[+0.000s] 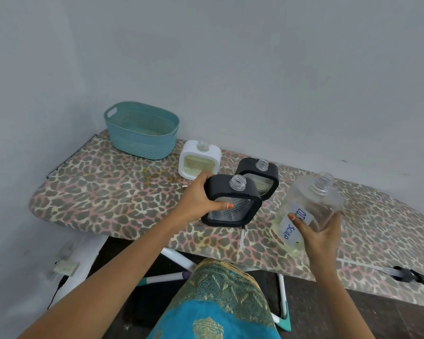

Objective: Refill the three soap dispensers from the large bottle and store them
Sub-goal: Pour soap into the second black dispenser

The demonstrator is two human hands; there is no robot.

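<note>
Head view, looking down at an ironing board with a leopard-print cover that runs from left of centre to the right edge of the frame, set against a pale wall. At centre, the left hand grasps the near black dispenser, thumb across its clear front window and fingers behind its left side. The dispenser tilts toward the camera with its threaded neck open; whether its base touches the board cannot be told. Just behind it and to the right stands the second black dispenser, upright on the board, neck open. Left of that one, toward the upper centre, stands the white dispenser, whose window shows yellowish liquid. At centre right, the right hand grips the large bottle from below, fingers curled round its clear body. The bottle leans with its open neck pointing up and away, and a white label reading "SOAP" faces the camera. A teal basket sits on the board's far left end, upper left of the dispensers and well apart from both hands. At lower right, a black pump head with a clear tube lies along the board's near edge. A blue and gold garment fills the bottom centre.
</note>
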